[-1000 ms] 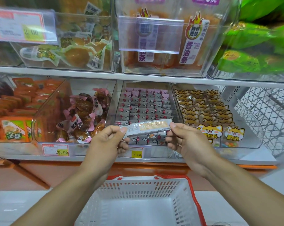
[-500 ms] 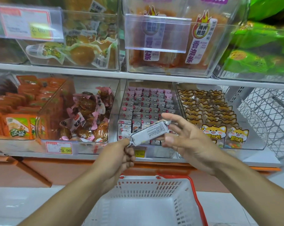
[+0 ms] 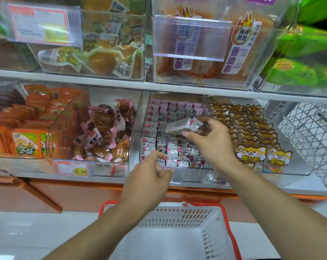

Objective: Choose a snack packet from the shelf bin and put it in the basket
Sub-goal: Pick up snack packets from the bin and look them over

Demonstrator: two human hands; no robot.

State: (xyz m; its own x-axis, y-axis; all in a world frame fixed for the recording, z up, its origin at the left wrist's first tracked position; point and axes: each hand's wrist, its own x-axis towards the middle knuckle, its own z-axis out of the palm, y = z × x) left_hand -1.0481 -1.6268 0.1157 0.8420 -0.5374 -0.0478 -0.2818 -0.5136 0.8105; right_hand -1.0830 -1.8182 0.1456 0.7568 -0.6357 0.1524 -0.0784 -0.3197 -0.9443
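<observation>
A small white snack packet point(image 3: 179, 125) with pink print is pinched in my right hand point(image 3: 209, 141), above the clear shelf bin point(image 3: 138, 128) that holds several like packets. My left hand point(image 3: 149, 177) hangs lower, in front of the bin's front wall, fingers loosely curled and holding nothing. A white basket point(image 3: 177, 214) with a red rim sits below both arms, and I see nothing inside it.
Neighbouring clear bins hold brown wrapped snacks point(image 3: 102, 132), orange packets point(image 3: 24, 139) and cat-print packets point(image 3: 252, 139). Upper-shelf bins point(image 3: 205, 53) overhang the lower row. A wire rack point(image 3: 312, 132) stands at the right. A price tag point(image 3: 72, 168) hangs on the shelf edge.
My left hand has let go of the packet and dropped a little. My right hand now holds the packet alone and has carried it up and back over the bin.
</observation>
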